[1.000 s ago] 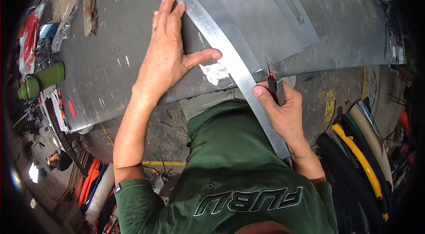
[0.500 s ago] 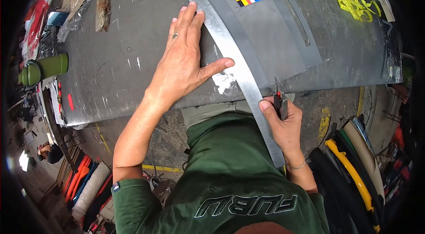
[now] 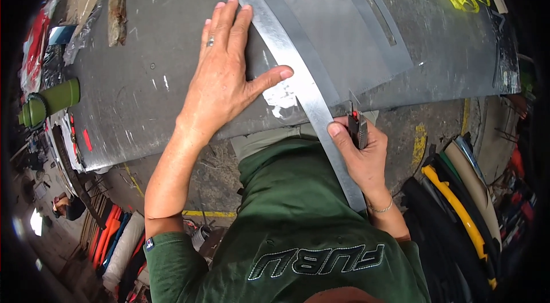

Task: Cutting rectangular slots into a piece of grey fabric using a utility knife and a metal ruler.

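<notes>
Apart, the left hand lay spread, thumb on a metal ruler, and the right hand gripped a knife, thumb against the ruler, which lay along grey fabric on the table and, overhanging its edge, could have slipped if the torso bumped it.

Workshop, scuffed worktable, metal straightedge, material rolls

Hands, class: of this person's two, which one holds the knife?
The right hand, gripping the dark-handled knife. The left hand holds no tool; its thumb reaches out onto the long metal strip.
</notes>
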Demonstrator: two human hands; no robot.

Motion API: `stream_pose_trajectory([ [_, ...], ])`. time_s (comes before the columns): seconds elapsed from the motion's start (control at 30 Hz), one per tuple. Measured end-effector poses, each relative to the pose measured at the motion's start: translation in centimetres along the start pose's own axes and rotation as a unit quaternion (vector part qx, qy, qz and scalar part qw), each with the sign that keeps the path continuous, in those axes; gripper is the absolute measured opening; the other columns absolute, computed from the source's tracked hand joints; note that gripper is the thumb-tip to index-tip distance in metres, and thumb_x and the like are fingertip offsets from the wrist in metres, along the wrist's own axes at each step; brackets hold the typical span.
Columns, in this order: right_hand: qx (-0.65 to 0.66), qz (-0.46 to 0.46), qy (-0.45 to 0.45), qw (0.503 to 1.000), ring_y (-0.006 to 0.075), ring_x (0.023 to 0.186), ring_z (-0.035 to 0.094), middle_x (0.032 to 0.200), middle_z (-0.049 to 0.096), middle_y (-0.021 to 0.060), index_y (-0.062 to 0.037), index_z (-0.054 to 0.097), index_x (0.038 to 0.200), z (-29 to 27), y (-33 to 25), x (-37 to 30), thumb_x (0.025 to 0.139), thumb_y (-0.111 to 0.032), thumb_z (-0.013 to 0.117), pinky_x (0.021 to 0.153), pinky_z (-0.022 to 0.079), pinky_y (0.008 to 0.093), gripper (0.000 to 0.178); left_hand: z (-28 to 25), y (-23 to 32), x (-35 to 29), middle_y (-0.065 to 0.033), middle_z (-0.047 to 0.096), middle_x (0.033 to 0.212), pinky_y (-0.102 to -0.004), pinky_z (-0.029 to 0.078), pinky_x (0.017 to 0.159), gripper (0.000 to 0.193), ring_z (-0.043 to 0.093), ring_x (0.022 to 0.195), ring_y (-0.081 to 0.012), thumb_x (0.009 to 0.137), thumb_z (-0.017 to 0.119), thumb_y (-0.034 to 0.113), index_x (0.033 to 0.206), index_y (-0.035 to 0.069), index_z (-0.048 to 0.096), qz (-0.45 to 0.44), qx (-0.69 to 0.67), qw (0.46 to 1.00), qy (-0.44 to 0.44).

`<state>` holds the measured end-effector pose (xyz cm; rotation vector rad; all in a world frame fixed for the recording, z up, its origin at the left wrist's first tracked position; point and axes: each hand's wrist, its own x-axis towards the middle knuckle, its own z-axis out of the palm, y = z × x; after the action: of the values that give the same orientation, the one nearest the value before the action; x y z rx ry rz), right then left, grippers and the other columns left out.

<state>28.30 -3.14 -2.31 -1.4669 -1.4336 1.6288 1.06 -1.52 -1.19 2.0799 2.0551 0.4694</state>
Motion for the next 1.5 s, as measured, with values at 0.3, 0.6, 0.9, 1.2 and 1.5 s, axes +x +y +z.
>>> stream_pose_trajectory([
  [0.3, 0.010, 0.006, -0.006, 1.000, 0.0036, 0.073, 0.055, 0.079, 0.066, -0.0039, 0.0011, 0.074, 0.100, 0.07, -0.55, -0.14, 0.094, -0.016, 0.080, 0.067, 0.045, 0.0219, 0.019, 0.11, 0.07, 0.06, -0.0281, 0.031, 0.163, -0.0514, 0.021, 0.127, 0.102, 0.025, 0.155, -0.0419, 0.083, 0.082, 0.052, 0.154, -0.004, 0.036, 0.003, 0.001, 1.000, 0.001],
  [0.6, 0.054, 0.042, -0.032, 0.997, 0.0037, 0.074, 0.056, 0.080, 0.068, -0.0031, 0.0012, 0.074, 0.099, 0.03, -0.10, 0.05, 0.092, -0.017, 0.081, 0.067, 0.046, 0.0222, 0.021, -0.16, -0.07, -0.15, -0.0279, 0.027, 0.165, -0.0513, 0.019, 0.128, 0.101, 0.022, 0.156, -0.0404, 0.084, 0.081, 0.050, 0.154, -0.005, 0.035, 0.015, 0.008, 1.000, -0.009],
  [0.9, 0.048, 0.027, -0.031, 0.998, 0.0041, 0.073, 0.056, 0.079, 0.067, -0.0029, 0.0016, 0.074, 0.099, -0.02, -0.14, 0.19, 0.092, -0.018, 0.081, 0.066, 0.046, 0.0226, 0.022, -0.35, -0.40, -0.09, -0.0244, 0.025, 0.167, -0.0503, 0.020, 0.128, 0.125, 0.021, 0.157, -0.0396, 0.064, 0.088, 0.060, 0.156, -0.004, 0.034, 0.013, -0.003, 1.000, -0.022],
  [1.2, 0.051, 0.027, -0.039, 0.998, 0.0051, 0.075, 0.057, 0.080, 0.067, -0.0024, 0.0014, 0.074, 0.098, -0.16, 0.03, 0.41, 0.094, -0.019, 0.080, 0.068, 0.047, 0.0233, 0.022, -0.21, -0.38, -0.12, -0.0236, 0.029, 0.166, -0.0499, 0.020, 0.128, 0.125, 0.023, 0.157, -0.0383, 0.062, 0.089, 0.058, 0.156, -0.003, 0.035, 0.016, -0.008, 1.000, -0.009],
  [1.5, 0.041, 0.024, -0.044, 0.998, 0.0051, 0.075, 0.056, 0.080, 0.067, -0.0026, 0.0014, 0.073, 0.098, -0.37, 0.08, 0.52, 0.094, -0.019, 0.080, 0.068, 0.047, 0.0233, 0.022, -0.08, -0.51, -0.04, -0.0237, 0.029, 0.166, -0.0505, 0.021, 0.128, 0.126, 0.024, 0.156, -0.0396, 0.059, 0.090, 0.059, 0.155, -0.002, 0.036, 0.016, -0.008, 1.000, -0.005],
])
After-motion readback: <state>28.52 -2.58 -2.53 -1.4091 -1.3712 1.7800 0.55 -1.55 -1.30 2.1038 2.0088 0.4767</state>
